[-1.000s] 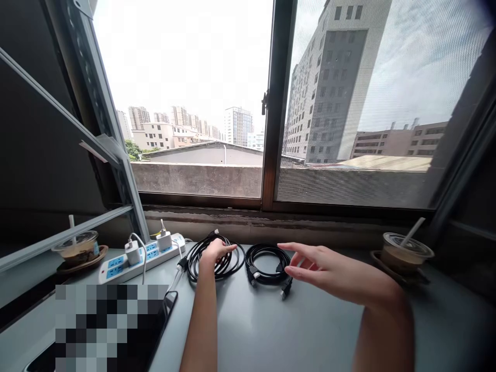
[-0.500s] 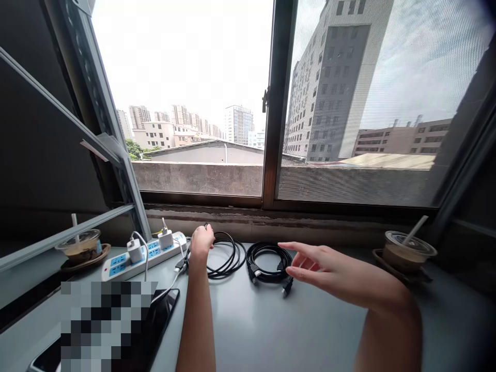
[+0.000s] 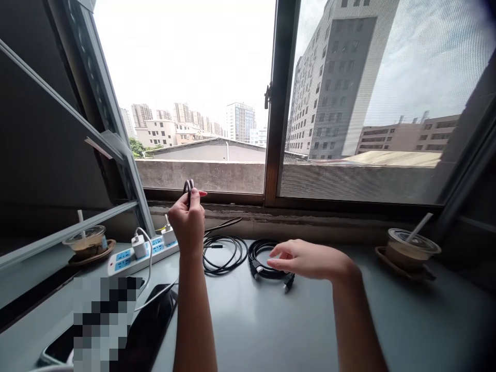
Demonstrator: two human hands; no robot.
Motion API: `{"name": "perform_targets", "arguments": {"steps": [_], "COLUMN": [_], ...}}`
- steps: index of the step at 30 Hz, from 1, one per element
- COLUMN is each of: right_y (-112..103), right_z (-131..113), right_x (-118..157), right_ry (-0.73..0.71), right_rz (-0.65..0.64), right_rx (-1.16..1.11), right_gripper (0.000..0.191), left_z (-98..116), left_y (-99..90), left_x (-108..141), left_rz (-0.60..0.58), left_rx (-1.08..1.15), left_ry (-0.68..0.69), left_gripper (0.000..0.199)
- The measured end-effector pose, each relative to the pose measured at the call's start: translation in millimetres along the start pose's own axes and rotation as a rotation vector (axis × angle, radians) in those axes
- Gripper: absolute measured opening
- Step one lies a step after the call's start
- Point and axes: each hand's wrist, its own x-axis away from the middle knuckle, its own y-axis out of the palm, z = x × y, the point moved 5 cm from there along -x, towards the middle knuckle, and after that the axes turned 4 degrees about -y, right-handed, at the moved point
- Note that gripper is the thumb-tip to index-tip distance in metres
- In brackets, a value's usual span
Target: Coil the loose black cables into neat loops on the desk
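Note:
Raised in front of the window sill, my left hand [image 3: 188,219] is closed round a looped black cable [image 3: 187,185], whose loop pokes out above the thumb. More black cable [image 3: 222,226] trails out to the right behind that hand. Below it on the table lies a loosely coiled black cable [image 3: 234,269] with a thin dark plug inside its ring. My right hand [image 3: 300,257] hovers palm down, fingers apart and holding nothing, over the right side of a second coiled black cable [image 3: 252,253]. That coil's two connector ends [image 3: 289,283] point toward me.
A white power strip [image 3: 143,256] with plugged-in chargers stands at the left, near a metal frame [image 3: 134,181]. Iced drinks in plastic cups stand at the left [image 3: 86,243] and right [image 3: 411,248]. A black tablet [image 3: 155,320] lies at the front left.
My left hand has risen from the table with the looped cable. My right hand has moved left over the right-hand coil. The view has shifted slightly.

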Motion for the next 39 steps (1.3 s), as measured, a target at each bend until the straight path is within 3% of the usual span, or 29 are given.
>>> {"name": "perform_targets", "arguments": {"steps": [3, 5, 9, 13, 17, 20, 24, 30, 34, 39], "right_y": [7.2, 8.2, 1.4, -9.3, -22.3, -31.8, -41.8, -59.3, -67.7, -73.1], "right_z": [-5.0, -11.2, -33.4, -49.7, -61.2, -59.3, -49.1, -20.2, 0.0, 19.2], "right_x": [-16.1, -20.0, -14.1, -6.8, -0.4, 6.7, 24.1, 54.4, 64.1, 81.3], "right_ry": [0.039, -0.016, -0.346, -0.560, -0.802, -0.888, -0.838, -0.541, -0.470, -0.437], "right_rz": [-0.036, -0.013, 0.098, 0.245, 0.450, 0.567, 0.640, 0.831, 0.867, 0.966], "right_rx": [0.064, 0.031, -0.192, -0.452, -0.670, -0.874, -1.053, -0.962, -1.213, -1.324], "right_gripper": [0.048, 0.053, 0.062, 0.062, 0.038, 0.032, 0.034, 0.037, 0.037, 0.043], "left_z": [15.9, 24.2, 36.8, 46.6, 55.9, 60.1, 58.4, 51.4, 50.7, 49.4], "left_y": [3.5, 5.3, 10.8, 24.9, 39.1, 43.0, 39.3, 27.1, 16.4, 14.6], "left_x": [10.1, 14.9, 23.7, 36.8, 53.5, 61.5, 61.4, 48.9, 44.7, 43.0], "left_rz": [-0.018, -0.064, -0.170, -0.311, -0.393, -0.350, -0.218, -0.080, 0.035, 0.013], "left_rx": [0.207, 0.289, 0.419, 0.489, 0.540, 0.591, 0.596, 0.563, 0.585, 0.625], "left_ry": [-0.018, -0.027, -0.055, -0.066, -0.080, -0.088, -0.078, -0.024, 0.040, 0.032], "left_gripper": [0.029, 0.030, 0.027, 0.028, 0.021, 0.021, 0.021, 0.025, 0.027, 0.029]}}
